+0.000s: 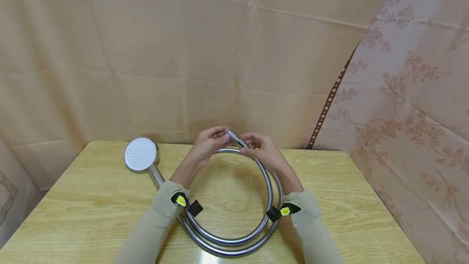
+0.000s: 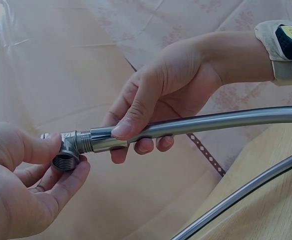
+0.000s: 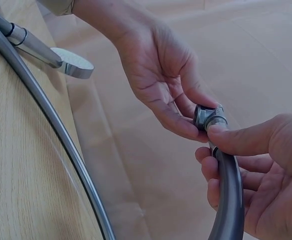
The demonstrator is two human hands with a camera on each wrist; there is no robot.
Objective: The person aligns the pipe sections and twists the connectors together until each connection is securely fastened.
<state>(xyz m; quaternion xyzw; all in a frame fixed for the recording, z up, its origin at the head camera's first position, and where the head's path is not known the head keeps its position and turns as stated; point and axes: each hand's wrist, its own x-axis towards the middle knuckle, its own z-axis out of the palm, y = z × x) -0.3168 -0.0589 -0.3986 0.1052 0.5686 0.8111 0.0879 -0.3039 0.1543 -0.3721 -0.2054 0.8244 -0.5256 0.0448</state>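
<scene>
My left hand (image 1: 201, 148) pinches a chrome tee-shaped pipe fitting (image 2: 77, 142) between thumb and fingers; its threaded round opening faces down in the left wrist view. My right hand (image 1: 271, 158) grips the end of a metal shower hose (image 2: 225, 118), with the thumb on its shiny end nut (image 2: 100, 135). Nut and fitting are joined in line, and a band of bare thread shows between them. Both hands are raised above the table's far edge. The hose runs down into loops on the table, and a round shower head (image 1: 140, 154) with a white face lies at the left.
The wooden table (image 1: 366, 215) lies beneath the hose. A beige cloth (image 1: 220, 52) hangs behind it, and a pinkish flowered cloth (image 1: 410, 105) hangs along the right side. Black straps with yellow tags circle both wrists.
</scene>
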